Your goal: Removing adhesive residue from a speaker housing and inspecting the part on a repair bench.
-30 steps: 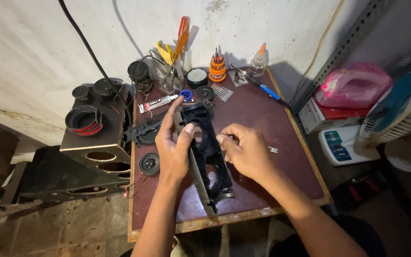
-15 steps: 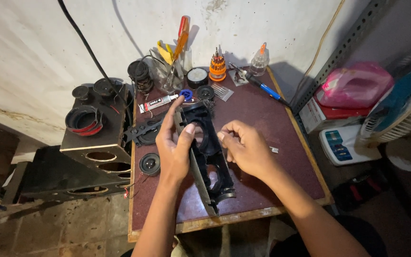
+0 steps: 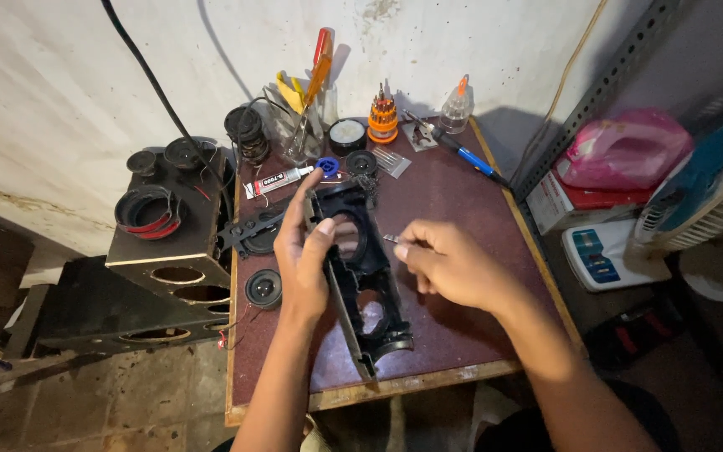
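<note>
My left hand [image 3: 304,255] grips a long black plastic speaker frame [image 3: 365,276] with two round openings, holding it tilted above the dark red table [image 3: 453,209]. My right hand [image 3: 448,264] is just right of the frame, fingers pinched on a small metal screwdriver [image 3: 392,240] whose tip points at the frame's upper opening. A small round black speaker [image 3: 263,289] lies on the table left of my left wrist.
At the table's back stand a jar of tools [image 3: 305,117], an orange screwdriver-bit set [image 3: 383,120], a glue bottle [image 3: 457,107], a glue tube [image 3: 275,181] and a blue-handled tool [image 3: 463,153]. A black speaker box [image 3: 173,243] sits left; a fan [image 3: 705,197] and pink bag [image 3: 621,151] right.
My right hand has drawn slightly right, away from the frame, and the screwdriver tip now shows. The left hand and frame stay nearly still.
</note>
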